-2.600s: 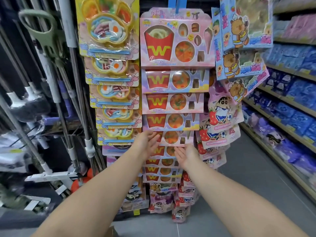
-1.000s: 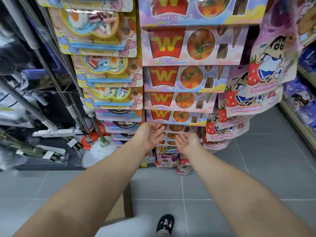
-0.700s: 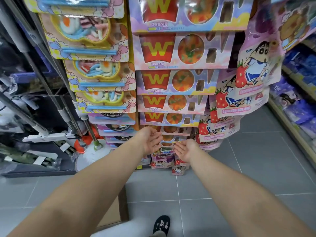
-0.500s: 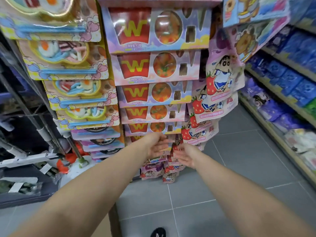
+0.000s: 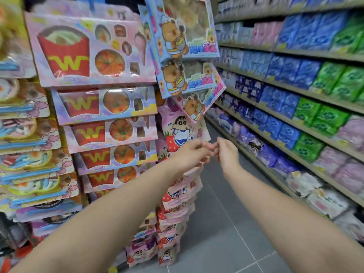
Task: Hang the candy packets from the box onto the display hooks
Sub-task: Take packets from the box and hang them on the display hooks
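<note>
Head view: your left hand [image 5: 190, 154] and right hand [image 5: 226, 153], fingers curled, meet mid-frame beside pink strawberry-print plastic candy packets [image 5: 182, 131], probably to straighten them; can't tell if they hold anything.

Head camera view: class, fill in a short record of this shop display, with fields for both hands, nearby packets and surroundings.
left hand: fingers curled, in front of the strawberry packets; grip unclear
right hand: fingers curled, fingertips meeting the left hand's
left of hands: fries boxes hung in a column
above hands: bear boxes
right side: shelves of wrapped packs
floor: grey tiles
</note>
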